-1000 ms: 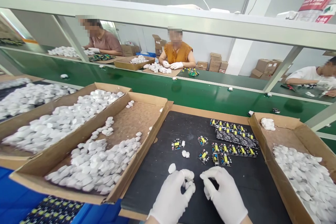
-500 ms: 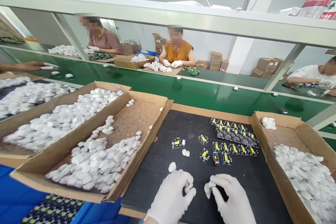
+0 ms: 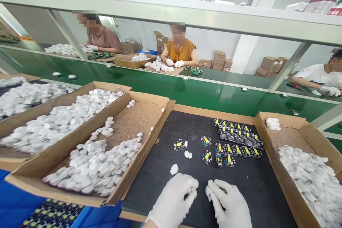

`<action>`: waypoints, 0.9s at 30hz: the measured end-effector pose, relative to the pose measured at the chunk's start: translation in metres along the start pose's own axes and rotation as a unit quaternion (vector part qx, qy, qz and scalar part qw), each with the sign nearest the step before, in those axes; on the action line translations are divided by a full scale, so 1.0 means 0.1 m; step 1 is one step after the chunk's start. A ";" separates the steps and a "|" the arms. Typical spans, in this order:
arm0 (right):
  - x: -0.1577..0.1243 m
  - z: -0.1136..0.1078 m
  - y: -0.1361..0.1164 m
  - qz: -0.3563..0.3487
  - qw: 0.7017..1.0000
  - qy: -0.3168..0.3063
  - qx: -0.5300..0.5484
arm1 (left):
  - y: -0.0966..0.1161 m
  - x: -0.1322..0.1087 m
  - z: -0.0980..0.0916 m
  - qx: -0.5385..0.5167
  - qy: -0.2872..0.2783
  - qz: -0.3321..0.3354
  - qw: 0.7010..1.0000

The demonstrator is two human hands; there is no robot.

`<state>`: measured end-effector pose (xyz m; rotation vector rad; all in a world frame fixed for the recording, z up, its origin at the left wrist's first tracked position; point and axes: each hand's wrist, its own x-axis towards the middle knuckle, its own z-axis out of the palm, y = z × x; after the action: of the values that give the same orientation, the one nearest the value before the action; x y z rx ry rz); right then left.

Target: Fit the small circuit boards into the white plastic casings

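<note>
Both my hands wear white gloves and rest over a black mat (image 3: 173, 131) at the near edge. My left hand (image 3: 175, 199) is curled, fingers closed round a small white plastic piece. My right hand (image 3: 227, 203) pinches another small white piece at its fingertips, a finger's width from the left. A loose white shell (image 3: 174, 169) lies just beyond my left hand. Small circuit boards (image 3: 235, 142) with yellow parts lie in rows further back on the mat.
Cardboard trays of white shells stand left (image 3: 88, 164) and right (image 3: 312, 178) of the mat. A green conveyor belt (image 3: 187, 92) carrying scattered pieces runs behind. Three other people work on its far side. A blue bin (image 3: 53, 213) of boards sits at lower left.
My hands have drawn closer together and slightly nearer to me. An arm that reached over the belt at far left is gone. The view has tilted a little.
</note>
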<state>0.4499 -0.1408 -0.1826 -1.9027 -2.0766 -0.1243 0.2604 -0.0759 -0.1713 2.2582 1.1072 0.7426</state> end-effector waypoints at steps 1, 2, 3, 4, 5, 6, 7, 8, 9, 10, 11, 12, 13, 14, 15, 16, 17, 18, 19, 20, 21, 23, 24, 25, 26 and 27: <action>0.01 0.01 0.00 0.005 1.000 0.000 0.003 | -0.01 -0.01 -0.01 -0.004 0.005 0.023 1.000; 0.01 0.02 0.00 0.009 1.000 0.003 0.008 | -0.02 -0.01 -0.01 -0.004 0.010 0.040 0.999; 0.01 0.03 0.00 0.011 1.000 0.007 0.015 | -0.03 -0.02 -0.02 0.001 0.015 0.049 0.999; 0.00 0.04 0.01 0.011 1.000 0.013 0.023 | -0.04 -0.04 -0.03 0.007 0.022 0.052 0.998; 0.00 0.04 0.02 0.010 0.999 0.022 0.031 | -0.04 -0.05 -0.04 0.009 0.029 0.051 0.998; -0.01 0.03 0.02 0.006 0.999 0.034 0.039 | -0.05 -0.06 -0.05 0.008 0.035 0.047 0.998; -0.02 0.01 0.03 0.002 0.998 0.052 0.046 | -0.05 -0.07 -0.05 0.001 0.038 0.042 0.998; -0.02 -0.01 0.02 -0.004 0.996 0.073 0.055 | -0.05 -0.08 -0.06 -0.010 0.040 0.036 0.999; -0.01 -0.05 0.01 -0.016 0.993 0.096 0.065 | -0.04 -0.09 -0.07 -0.023 0.041 0.025 0.999; 0.00 -0.08 -0.02 -0.031 0.989 0.119 0.077 | -0.03 -0.10 -0.07 -0.040 0.041 0.008 0.998; 0.01 -0.11 -0.05 -0.051 0.985 0.140 0.089 | -0.02 -0.11 -0.07 -0.064 0.039 -0.015 0.997; 0.03 -0.14 -0.10 -0.072 0.981 0.153 0.100 | 0.00 -0.13 -0.07 -0.094 0.036 -0.047 0.994; 0.05 -0.17 -0.14 -0.094 0.977 0.159 0.108 | 0.03 -0.14 -0.07 -0.133 0.030 -0.082 0.987; 0.07 -0.18 -0.18 -0.117 0.974 0.158 0.111 | 0.05 -0.15 -0.06 -0.179 0.020 -0.117 0.977; 0.09 -0.19 -0.22 -0.140 0.972 0.154 0.110 | 0.07 -0.16 -0.06 -0.230 0.008 -0.147 0.962; 0.10 -0.19 -0.26 -0.162 0.970 0.146 0.111 | 0.09 -0.17 -0.05 -0.282 -0.004 -0.169 0.944; 0.12 -0.19 -0.28 -0.181 0.967 0.140 0.114 | 0.11 -0.17 -0.04 -0.335 -0.013 -0.182 0.925; 0.13 -0.18 -0.30 -0.191 0.964 0.136 0.124 | 0.13 -0.17 -0.04 -0.385 -0.020 -0.187 0.904; 0.13 -0.18 -0.30 -0.192 0.962 0.133 0.140 | 0.14 -0.17 -0.04 -0.432 -0.026 -0.191 0.881; 0.13 -0.18 -0.30 -0.184 0.961 0.130 0.162 | 0.15 -0.17 -0.04 -0.473 -0.031 -0.196 0.859; 0.13 -0.18 -0.29 -0.168 0.959 0.127 0.188 | 0.16 -0.16 -0.04 -0.507 -0.038 -0.202 0.837; 0.12 -0.20 -0.28 -0.134 0.952 0.123 0.246 | 0.18 -0.16 -0.06 -0.550 -0.051 -0.211 0.806; 0.11 -0.21 -0.28 -0.121 0.946 0.121 0.276 | 0.19 -0.16 -0.07 -0.560 -0.056 -0.214 0.798; 0.10 -0.23 -0.28 -0.110 0.939 0.118 0.303 | 0.19 -0.16 -0.07 -0.565 -0.060 -0.215 0.794; 0.10 -0.24 -0.28 -0.103 0.932 0.115 0.327 | 0.20 -0.16 -0.08 -0.566 -0.061 -0.216 0.793; 0.09 -0.25 -0.29 -0.094 0.927 0.112 0.345 | 0.20 -0.17 -0.08 -0.565 -0.061 -0.219 0.793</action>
<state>0.4255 -0.1421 -0.1524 -1.2066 -1.8090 0.2966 0.2573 -0.0988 -0.1563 0.9638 0.7301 0.7415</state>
